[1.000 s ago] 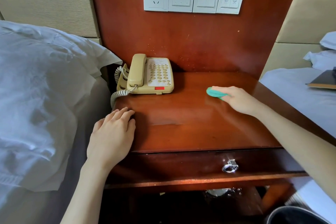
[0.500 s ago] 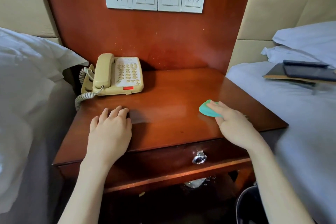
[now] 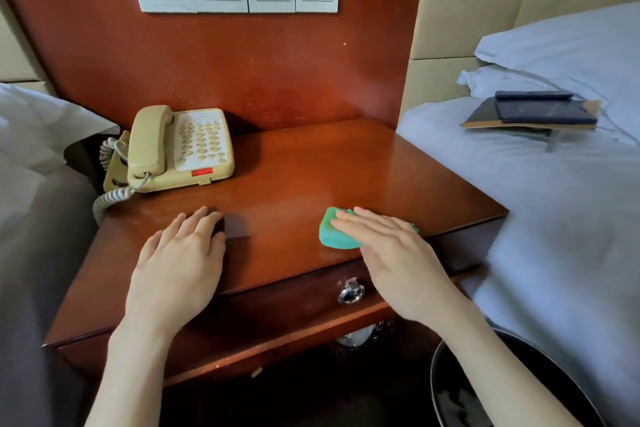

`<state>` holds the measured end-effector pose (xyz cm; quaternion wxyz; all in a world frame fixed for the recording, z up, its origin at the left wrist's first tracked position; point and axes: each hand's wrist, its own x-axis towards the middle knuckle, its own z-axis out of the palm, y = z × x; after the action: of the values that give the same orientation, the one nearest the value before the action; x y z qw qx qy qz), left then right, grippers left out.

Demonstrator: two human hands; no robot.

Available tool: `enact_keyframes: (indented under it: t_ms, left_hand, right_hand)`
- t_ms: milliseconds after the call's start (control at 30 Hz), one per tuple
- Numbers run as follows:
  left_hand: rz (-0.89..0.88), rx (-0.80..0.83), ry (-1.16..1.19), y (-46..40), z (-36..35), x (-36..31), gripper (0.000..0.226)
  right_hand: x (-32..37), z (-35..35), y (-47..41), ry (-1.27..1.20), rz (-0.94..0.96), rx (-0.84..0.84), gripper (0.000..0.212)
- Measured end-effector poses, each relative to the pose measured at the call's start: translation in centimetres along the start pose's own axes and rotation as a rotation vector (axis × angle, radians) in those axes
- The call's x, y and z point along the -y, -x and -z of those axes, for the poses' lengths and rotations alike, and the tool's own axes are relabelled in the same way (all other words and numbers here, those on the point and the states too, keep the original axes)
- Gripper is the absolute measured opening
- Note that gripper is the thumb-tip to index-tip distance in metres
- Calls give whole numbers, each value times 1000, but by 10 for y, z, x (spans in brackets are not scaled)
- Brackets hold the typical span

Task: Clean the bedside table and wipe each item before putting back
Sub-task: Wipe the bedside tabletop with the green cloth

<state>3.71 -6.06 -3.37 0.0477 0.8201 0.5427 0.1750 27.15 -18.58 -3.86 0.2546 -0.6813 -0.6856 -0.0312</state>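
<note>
Bedside table [image 3: 294, 177]: reddish wood top, taken as the landmark. Its left front corner and lower frame run into shadow.

Right hand [image 3: 391, 246]: flat, fingers straight and together, pressing a green cloth [image 3: 334, 230] onto the table top near the front edge, right of centre. The palm covers most of the cloth; only its left part and a small corner past the knuckles show.

Left hand [image 3: 180, 260]: flat on the table top near the front edge, left of centre, fingers straight, holding nothing. Well apart from the right hand.

Telephone [image 3: 180, 146]: beige, at the table's back left corner, handset in its cradle. Coiled cord hangs off the table's left edge; lower end not traceable.

Drawer pull [image 3: 350, 293]: metal, on the drawer front under the table top, partly behind the right hand.

Dark books [image 3: 533, 111]: on the bed to the right of the table; titles unreadable.

Dark bin [image 3: 485, 392]: below the table's right front, cut off by the frame edge.
</note>
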Motion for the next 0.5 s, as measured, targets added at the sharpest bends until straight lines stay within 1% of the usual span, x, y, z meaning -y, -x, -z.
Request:
enact_keyframes:
  t_ms: [133,300,367,500]
  left_hand:
    - [2,-2,5,1,-1,-1,45]
    - [-4,-4,16,2,0,-1,45]
    - [-1,-2,23,2,0,-1,45]
    - [7,-2,27,2,0,-3,45]
  right_hand:
    - [-47,17,0,8,-188,-100,56]
    - [-89,36,-17,22,-421,-92,56]
    - [-94,37,-30,26,-453,-68,58]
    - [-86,29,-57,77,-457,5,60]
